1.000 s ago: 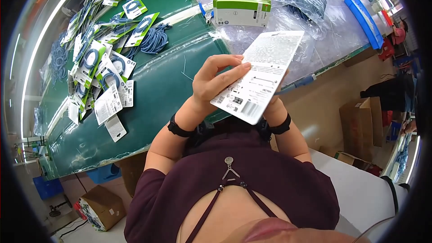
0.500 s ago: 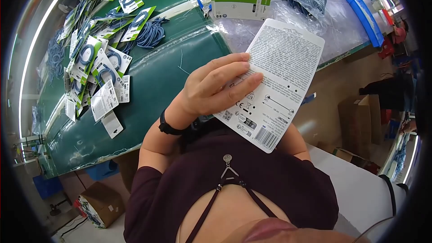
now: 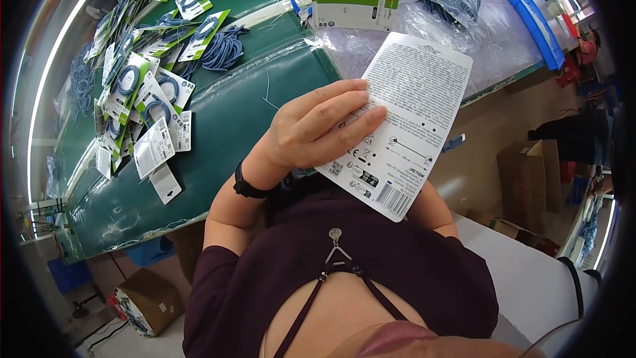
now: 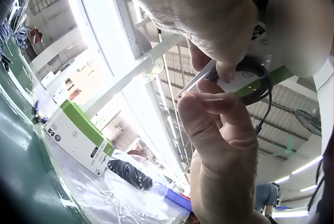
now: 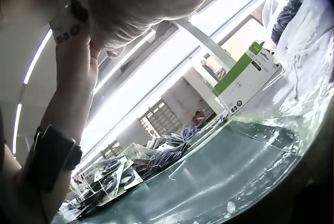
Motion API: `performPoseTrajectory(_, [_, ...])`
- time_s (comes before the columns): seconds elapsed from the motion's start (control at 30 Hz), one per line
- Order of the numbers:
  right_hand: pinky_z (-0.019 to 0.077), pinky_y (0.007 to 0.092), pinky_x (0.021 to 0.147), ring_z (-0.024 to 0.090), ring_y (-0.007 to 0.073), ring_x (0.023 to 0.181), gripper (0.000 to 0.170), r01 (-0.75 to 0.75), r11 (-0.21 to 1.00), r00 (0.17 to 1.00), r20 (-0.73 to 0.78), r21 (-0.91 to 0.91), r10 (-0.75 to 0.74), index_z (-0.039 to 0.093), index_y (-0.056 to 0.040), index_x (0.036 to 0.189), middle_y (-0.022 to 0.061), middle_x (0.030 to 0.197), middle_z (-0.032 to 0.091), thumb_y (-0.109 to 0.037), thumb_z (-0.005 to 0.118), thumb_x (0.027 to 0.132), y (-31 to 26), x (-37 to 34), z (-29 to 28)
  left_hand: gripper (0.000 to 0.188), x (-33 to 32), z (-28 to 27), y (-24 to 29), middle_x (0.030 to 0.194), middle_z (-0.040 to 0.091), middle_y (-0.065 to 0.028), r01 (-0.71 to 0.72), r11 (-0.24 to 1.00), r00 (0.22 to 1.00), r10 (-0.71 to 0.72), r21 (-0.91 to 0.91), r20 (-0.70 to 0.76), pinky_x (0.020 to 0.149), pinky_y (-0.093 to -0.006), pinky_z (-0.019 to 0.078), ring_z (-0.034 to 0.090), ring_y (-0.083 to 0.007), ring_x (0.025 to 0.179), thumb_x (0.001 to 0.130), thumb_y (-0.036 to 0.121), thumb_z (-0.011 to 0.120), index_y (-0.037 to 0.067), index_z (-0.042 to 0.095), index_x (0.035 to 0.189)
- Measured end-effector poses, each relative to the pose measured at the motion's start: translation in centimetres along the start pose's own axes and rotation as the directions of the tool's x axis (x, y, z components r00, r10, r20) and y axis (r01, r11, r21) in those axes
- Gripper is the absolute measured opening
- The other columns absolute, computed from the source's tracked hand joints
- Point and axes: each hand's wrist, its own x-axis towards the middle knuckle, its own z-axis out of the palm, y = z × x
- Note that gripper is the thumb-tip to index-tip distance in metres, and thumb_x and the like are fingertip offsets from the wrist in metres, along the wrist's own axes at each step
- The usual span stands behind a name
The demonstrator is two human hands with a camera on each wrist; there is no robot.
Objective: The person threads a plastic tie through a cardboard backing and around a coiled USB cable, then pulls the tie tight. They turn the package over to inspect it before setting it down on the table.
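One printed card (image 3: 424, 116) is lying at one o'clock from the person's chest, the left hand (image 3: 324, 122) gripping it, fingers across its back. Near its looped cable (image 4: 251, 64), the right hand (image 4: 224, 146) is bringing thumb and forefinger together; whether they are pinching anything, I cannot tell. Loose fingers could be risking a dropped card; careless reaching toward twelve o'clock, a toppled stack (image 3: 351, 14).

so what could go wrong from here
The cable on the underside of the card has one end hanging loose, so it might snag. The left hand holds the card in the air; a slackened grip could drop it. The carded cables lie in an overlapping heap, so a knock might send some sliding.
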Motion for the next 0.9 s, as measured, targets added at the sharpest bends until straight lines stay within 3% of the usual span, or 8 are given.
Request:
performPoseTrajectory(0.43, [0.0485,0.0326,0.077,0.059,0.0176,0.089,0.036,-0.030,0.990,0.999,0.022,0.136,0.027,0.050,-0.0060,0.120,0.0080,0.107,0.061,-0.008,0.064,0.086,-0.5,0.5,-0.1,0.029,-0.1,-0.2,0.2,0.102,0.060,-0.0123,-0.022,1.000,1.000,0.022,0.002,0.009,0.075,-0.0326,0.0585,0.067,-0.0314,0.092,0.068,0.002,0.074,0.002,0.069,0.097])
performPoseTrajectory(0.57, [0.0495,0.0318,0.076,0.059,0.0172,0.089,0.037,-0.045,0.983,0.999,0.027,0.180,0.041,0.049,-0.0051,0.121,0.0088,0.107,0.062,-0.007,0.063,0.087,-0.2,0.7,-0.1,0.028,-0.4,-0.1,0.2,0.103,0.061,-0.0131,0.042,0.999,0.999,-0.042,-0.007,0.019,0.072,-0.0326,0.0580,0.067,-0.0296,0.090,0.068,0.000,0.073,0.001,0.069,0.096])
performPoseTrajectory(0.67, [0.0502,0.0312,0.076,0.060,0.0169,0.088,0.037,-0.065,0.975,0.998,0.028,0.215,0.060,0.048,-0.0045,0.123,0.0095,0.106,0.062,-0.007,0.062,0.089,-0.7,0.2,-0.4,0.034,-1.4,0.4,-0.7,0.095,0.064,-0.0083,0.298,0.952,0.954,-0.300,-0.067,-0.020,0.070,-0.0257,0.0533,0.066,-0.0195,0.082,0.070,0.005,0.074,0.004,0.068,0.103])
performPoseTrajectory(0.7, [0.0502,0.0312,0.076,0.060,0.0169,0.088,0.037,-0.069,0.974,0.998,0.025,0.214,0.065,0.048,-0.0045,0.123,0.0095,0.106,0.062,-0.007,0.062,0.089,-0.9,0.3,-0.2,0.034,-1.8,0.8,-0.6,0.095,0.064,-0.0083,0.298,0.952,0.954,-0.300,-0.069,-0.014,0.070,-0.0257,0.0533,0.066,-0.0195,0.082,0.070,0.005,0.074,0.004,0.068,0.103])
performPoseTrajectory(0.73, [0.0496,0.0298,0.076,0.060,0.0170,0.086,0.031,-0.203,0.913,0.974,-0.025,0.354,0.227,0.051,-0.0041,0.116,0.0099,0.101,0.063,-0.004,0.063,0.087,-1.1,0.9,0.1,0.030,-2.2,1.5,-0.5,0.094,0.065,-0.0077,0.535,0.801,0.822,-0.567,-0.268,-0.055,0.069,-0.0251,0.0522,0.065,-0.0176,0.081,0.072,0.005,0.074,0.003,0.068,0.102])
performPoseTrajectory(0.8, [0.0485,0.0270,0.075,0.061,0.0171,0.083,0.021,-0.391,0.681,0.844,-0.052,0.619,0.533,0.056,-0.0032,0.103,0.0107,0.090,0.066,0.002,0.065,0.084,-1.3,2.3,0.5,0.022,-2.8,2.7,-0.2,0.092,0.067,-0.0065,0.742,0.262,0.365,-0.930,-0.617,0.044,0.067,-0.0239,0.0502,0.064,-0.0138,0.079,0.077,0.005,0.073,0.001,0.067,0.098])
performPoseTrajectory(0.83, [0.0485,0.0270,0.075,0.061,0.0171,0.083,0.021,-0.391,0.681,0.844,-0.054,0.619,0.534,0.056,-0.0032,0.103,0.0107,0.090,0.066,0.002,0.065,0.084,-1.3,2.7,0.3,0.022,-3.0,3.0,-0.2,0.092,0.067,-0.0065,0.742,0.262,0.366,-0.930,-0.617,0.046,0.067,-0.0239,0.0502,0.064,-0.0138,0.079,0.077,0.005,0.073,0.001,0.067,0.098])
performPoseTrajectory(0.9, [0.0473,0.0276,0.072,0.061,0.0181,0.079,0.016,-0.362,0.896,0.915,-0.083,0.258,0.394,0.060,-0.0039,0.095,0.0082,0.084,0.064,0.002,0.067,0.082,-1.1,3.6,0.0,0.020,-3.5,3.5,-0.4,0.091,0.068,-0.0054,0.693,0.190,0.336,-0.939,-0.696,0.078,0.066,-0.0237,0.0497,0.063,-0.0122,0.080,0.080,0.006,0.072,0.000,0.066,0.098])
